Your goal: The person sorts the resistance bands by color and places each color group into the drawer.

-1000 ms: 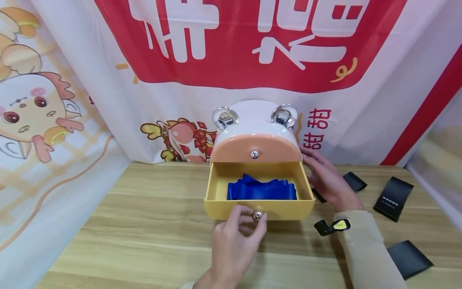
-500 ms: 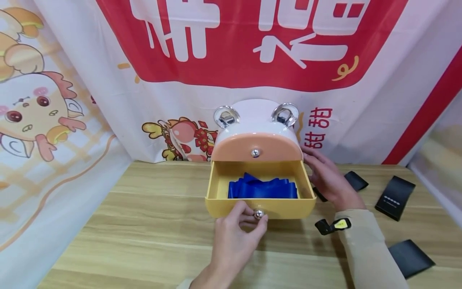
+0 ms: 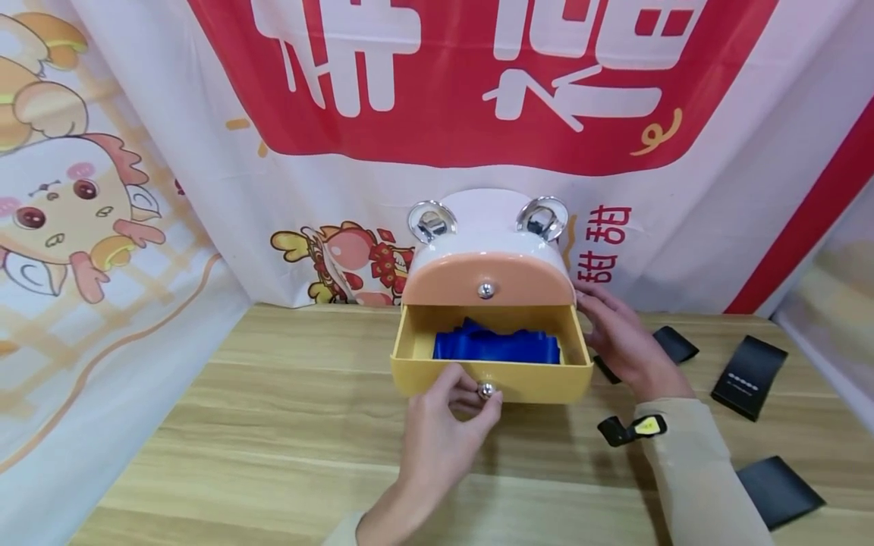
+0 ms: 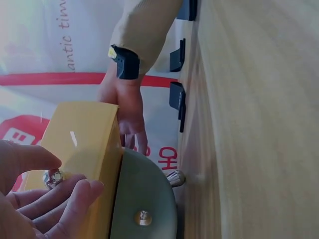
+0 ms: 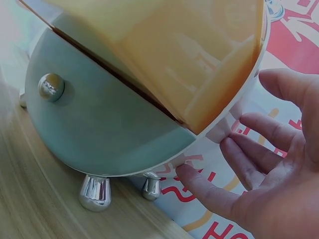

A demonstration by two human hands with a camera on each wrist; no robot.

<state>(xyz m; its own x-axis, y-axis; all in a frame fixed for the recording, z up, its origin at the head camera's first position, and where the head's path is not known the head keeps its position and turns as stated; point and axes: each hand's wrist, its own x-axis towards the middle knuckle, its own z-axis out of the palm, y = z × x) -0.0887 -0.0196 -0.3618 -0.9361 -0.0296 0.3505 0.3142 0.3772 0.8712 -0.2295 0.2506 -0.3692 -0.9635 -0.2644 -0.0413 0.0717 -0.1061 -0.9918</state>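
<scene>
A small white drawer chest [image 3: 488,212] with silver ears stands against the cloth backdrop. Its yellow drawer [image 3: 546,383] is pulled partway out, with a folded blue ribbon [image 3: 498,346] inside. My left hand [image 3: 440,440] pinches the drawer's silver knob [image 3: 486,390] between thumb and fingers. Above it, the orange drawer [image 3: 437,284] is closed. Below is a closed green drawer [image 5: 109,119], seen in the wrist views. My right hand [image 3: 624,341] rests its spread fingertips on the chest's right side; in the right wrist view these fingers [image 5: 209,191] line the white shell.
Several black flat pieces lie on the wooden table [image 3: 273,425] to the right, one a folded piece with white marks [image 3: 749,378], another near the front [image 3: 781,491]. A printed cloth [image 3: 328,182] hangs right behind the chest.
The yellow drawer has slid slightly inward, away from me, my left hand moving with it on the knob. My right hand has stayed at the chest's side.
</scene>
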